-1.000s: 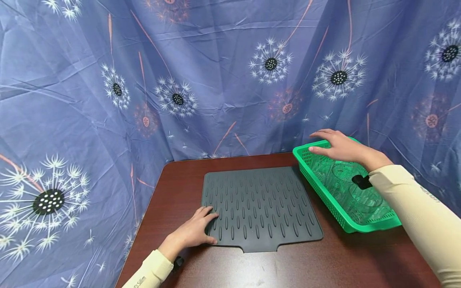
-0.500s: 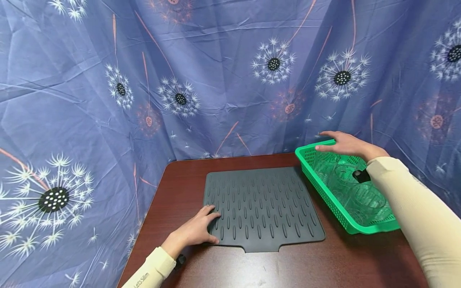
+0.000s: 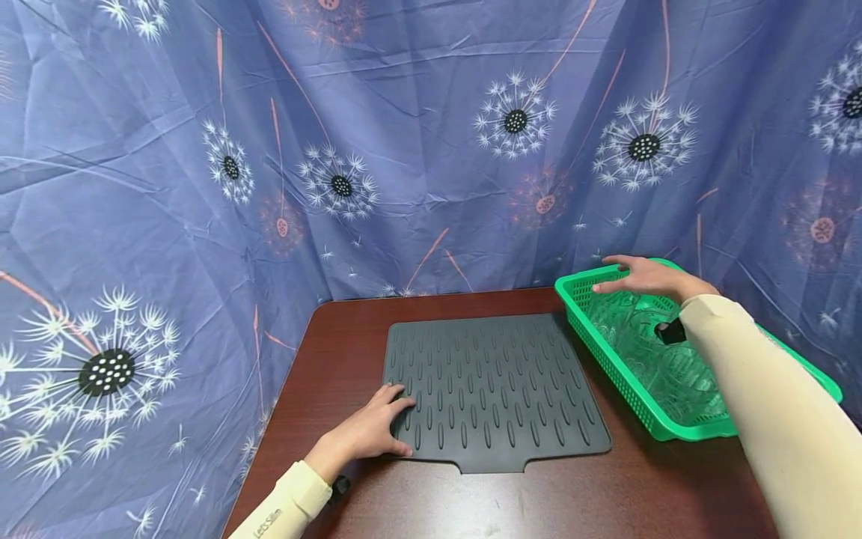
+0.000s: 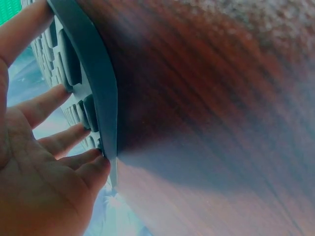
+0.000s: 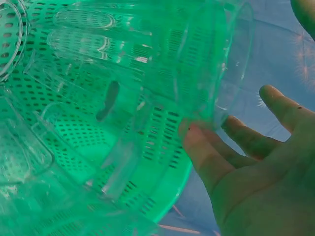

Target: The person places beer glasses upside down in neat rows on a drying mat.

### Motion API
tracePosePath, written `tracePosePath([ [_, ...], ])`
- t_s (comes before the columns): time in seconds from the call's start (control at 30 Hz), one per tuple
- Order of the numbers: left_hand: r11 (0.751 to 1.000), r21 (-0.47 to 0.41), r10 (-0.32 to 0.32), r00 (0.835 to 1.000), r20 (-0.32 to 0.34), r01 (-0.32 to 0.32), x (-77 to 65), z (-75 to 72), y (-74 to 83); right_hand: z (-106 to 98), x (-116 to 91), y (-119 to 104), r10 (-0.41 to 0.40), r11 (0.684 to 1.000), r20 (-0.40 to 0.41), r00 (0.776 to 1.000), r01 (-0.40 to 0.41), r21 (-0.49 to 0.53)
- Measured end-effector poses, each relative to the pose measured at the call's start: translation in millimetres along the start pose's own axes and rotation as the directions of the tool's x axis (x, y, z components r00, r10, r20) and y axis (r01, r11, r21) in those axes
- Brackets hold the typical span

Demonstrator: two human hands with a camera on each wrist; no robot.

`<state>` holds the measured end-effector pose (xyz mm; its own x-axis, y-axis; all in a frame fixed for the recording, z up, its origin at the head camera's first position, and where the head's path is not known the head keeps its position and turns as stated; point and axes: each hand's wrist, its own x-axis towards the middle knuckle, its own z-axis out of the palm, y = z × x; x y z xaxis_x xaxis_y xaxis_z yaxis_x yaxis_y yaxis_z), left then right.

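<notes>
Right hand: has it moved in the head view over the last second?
Yes: the right hand has moved; its fingertips now sit slightly farther right of the far-left corner of the basket.

Blue curtain point(image 3: 417, 172) behind brown table point(image 3: 340, 352).
White and pink dandelion print point(image 3: 515, 120), creased; pale glare point(image 3: 491, 498) toward table's near side.

The mat point(image 3: 498, 385) looks like matt, ridged rubber; basket point(image 3: 621, 376), shiny plastic; cups point(image 5: 197, 64), clear and glossy; table point(image 3: 572, 494), polished wood; curtain point(image 3: 404, 112), creased cloth.
</notes>
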<state>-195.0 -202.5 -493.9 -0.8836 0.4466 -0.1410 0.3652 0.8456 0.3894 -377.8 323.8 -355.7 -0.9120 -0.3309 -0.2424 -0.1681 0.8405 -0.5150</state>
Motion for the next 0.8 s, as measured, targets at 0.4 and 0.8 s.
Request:
tracePosePath([
  [0.4,1.0,-0.009,-0.008,1.0,0.012,0.008,1.1,0.8,1.6,4.2,4.3,9.2,-0.015,0.996,0.07,0.997,0.009,0.085],
  [0.8,1.0,-0.008,-0.024,1.0,0.017,0.024,1.2,1.9,0.1,10.1,7.3,13.9,-0.011,0.989,0.157,0.987,-0.013,0.147],
])
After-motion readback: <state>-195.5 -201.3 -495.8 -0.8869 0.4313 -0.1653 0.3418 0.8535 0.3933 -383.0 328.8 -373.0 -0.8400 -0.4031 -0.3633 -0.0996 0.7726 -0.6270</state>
